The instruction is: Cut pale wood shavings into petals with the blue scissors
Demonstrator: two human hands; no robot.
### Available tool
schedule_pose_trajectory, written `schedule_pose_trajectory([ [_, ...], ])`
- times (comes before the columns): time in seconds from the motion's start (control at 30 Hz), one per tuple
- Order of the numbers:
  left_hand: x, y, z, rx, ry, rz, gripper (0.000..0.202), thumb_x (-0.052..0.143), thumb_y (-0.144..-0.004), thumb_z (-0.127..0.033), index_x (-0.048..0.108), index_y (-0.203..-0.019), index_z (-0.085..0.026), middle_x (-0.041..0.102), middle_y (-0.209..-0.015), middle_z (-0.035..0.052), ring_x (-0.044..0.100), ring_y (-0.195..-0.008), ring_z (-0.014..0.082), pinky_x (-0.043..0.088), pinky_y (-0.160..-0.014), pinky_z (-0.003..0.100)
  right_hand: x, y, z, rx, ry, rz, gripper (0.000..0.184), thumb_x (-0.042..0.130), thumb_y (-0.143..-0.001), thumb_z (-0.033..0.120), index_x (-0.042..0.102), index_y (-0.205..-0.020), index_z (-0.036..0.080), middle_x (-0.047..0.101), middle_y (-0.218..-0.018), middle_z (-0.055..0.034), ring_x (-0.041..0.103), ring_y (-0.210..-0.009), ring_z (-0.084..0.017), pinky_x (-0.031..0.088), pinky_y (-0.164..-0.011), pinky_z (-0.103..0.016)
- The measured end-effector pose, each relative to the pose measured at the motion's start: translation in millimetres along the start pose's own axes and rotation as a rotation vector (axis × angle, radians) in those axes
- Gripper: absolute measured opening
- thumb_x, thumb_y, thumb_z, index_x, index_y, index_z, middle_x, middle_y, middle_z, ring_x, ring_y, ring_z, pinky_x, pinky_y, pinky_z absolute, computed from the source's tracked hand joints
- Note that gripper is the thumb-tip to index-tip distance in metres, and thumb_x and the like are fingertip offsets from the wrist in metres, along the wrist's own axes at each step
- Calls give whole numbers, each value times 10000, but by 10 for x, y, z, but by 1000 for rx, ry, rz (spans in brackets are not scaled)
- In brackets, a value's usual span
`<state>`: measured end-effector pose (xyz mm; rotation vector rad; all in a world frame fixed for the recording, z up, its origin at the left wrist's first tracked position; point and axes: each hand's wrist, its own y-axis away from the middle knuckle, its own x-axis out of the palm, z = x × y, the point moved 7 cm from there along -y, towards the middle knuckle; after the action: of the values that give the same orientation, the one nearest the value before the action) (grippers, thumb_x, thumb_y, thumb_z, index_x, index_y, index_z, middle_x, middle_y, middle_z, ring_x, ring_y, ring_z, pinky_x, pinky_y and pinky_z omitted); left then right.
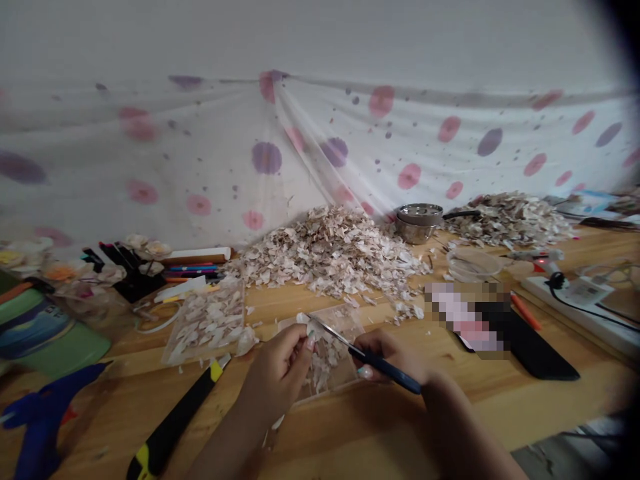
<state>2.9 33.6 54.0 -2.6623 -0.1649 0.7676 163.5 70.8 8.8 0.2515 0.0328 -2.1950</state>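
My left hand (278, 360) pinches a pale, petal-like flake (301, 319) between thumb and fingers. In my right hand (393, 357) is a pair of scissors (393, 375) with dark blue handles, its metal blades pointing up and left to the flake. The blade tips are close to the flake; whether they touch it I cannot tell. Beneath both hands lies a clear divided plastic tray (354, 323) with small flakes in it. Left of it, a second clear tray (170, 347) is full of larger pale flakes.
A large heap of flakes (335, 250) lies behind the trays, a second heap (510, 220) to the right. A black-yellow utility knife (175, 423) and blue glue gun (47, 413) lie left. A metal bowl (417, 231), black sheath-like object (535, 340) and power strip (575, 310) sit right.
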Motion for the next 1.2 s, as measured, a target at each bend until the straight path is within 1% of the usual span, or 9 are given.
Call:
schedule_pose_trajectory([
  [0.1, 40, -7, 20, -27, 31, 73, 286, 435, -882, -397, 602, -760, -200, 602, -631, 8, 559, -559, 143, 430, -521, 232, -25, 28, 19, 20, 30, 24, 447, 651, -699, 570, 495, -701, 150, 386, -575, 64, 308, -505, -60, 222, -458, -200],
  [0.27, 25, -19, 5, 1, 14, 79, 277, 449, -876, -390, 622, -775, -197, 630, -662, 18, 556, -555, 140, 445, -534, 238, -90, 65, 2, 25, 87, 16, 435, 641, -717, 554, 475, -675, 155, 367, -576, 64, 297, -511, -58, 209, -456, -202],
  [0.4, 59, -29, 35, 6, -11, 163, 255, 444, -879, -372, 618, -813, -198, 626, -673, 16, 554, -560, 136, 445, -534, 233, -125, 86, -39, 27, 133, 13, 434, 609, -742, 560, 477, -673, 153, 365, -563, 65, 294, -499, -58, 208, -447, -202],
  [0.5, 79, -34, 60, -2, -43, 221, 249, 432, -882, -360, 607, -815, -196, 617, -667, 10, 555, -573, 136, 439, -542, 231, -127, 87, -65, 18, 130, 37, 445, 594, -751, 569, 455, -648, 158, 345, -546, 70, 284, -487, -56, 207, -433, -197],
  [0.73, 88, -41, 71, -29, -110, 294, 239, 425, -877, -354, 589, -810, -194, 620, -673, 6, 561, -615, 143, 429, -583, 237, -141, 90, -76, 31, 108, 56, 412, 632, -728, 524, 467, -654, 154, 356, -533, 72, 292, -475, -52, 212, -415, -177],
  [0.87, 102, -34, 79, -18, -135, 326, 238, 407, -892, -359, 569, -817, -201, 604, -655, -4, 555, -611, 146, 413, -585, 239, -166, 124, -82, 36, 148, 65, 432, 611, -747, 547, 469, -645, 151, 366, -523, 68, 306, -458, -49, 211, -403, -169],
  [1.0, 121, -16, 100, -11, -141, 367, 243, 396, -903, -371, 558, -840, -201, 589, -679, -4, 538, -620, 145, 392, -569, 233, -200, 156, -147, 75, 170, 87, 477, 600, -747, 597, 471, -645, 149, 367, -502, 70, 319, -438, -47, 220, -391, -167],
  [1.2, 127, -7, 111, -14, -131, 446, 272, 386, -906, -386, 545, -787, -201, 583, -707, 1, 534, -666, 151, 397, -584, 232, -230, 182, -234, 129, 181, 116, 482, 605, -749, 601, 489, -655, 143, 378, -495, 71, 320, -427, -47, 229, -376, -166],
])
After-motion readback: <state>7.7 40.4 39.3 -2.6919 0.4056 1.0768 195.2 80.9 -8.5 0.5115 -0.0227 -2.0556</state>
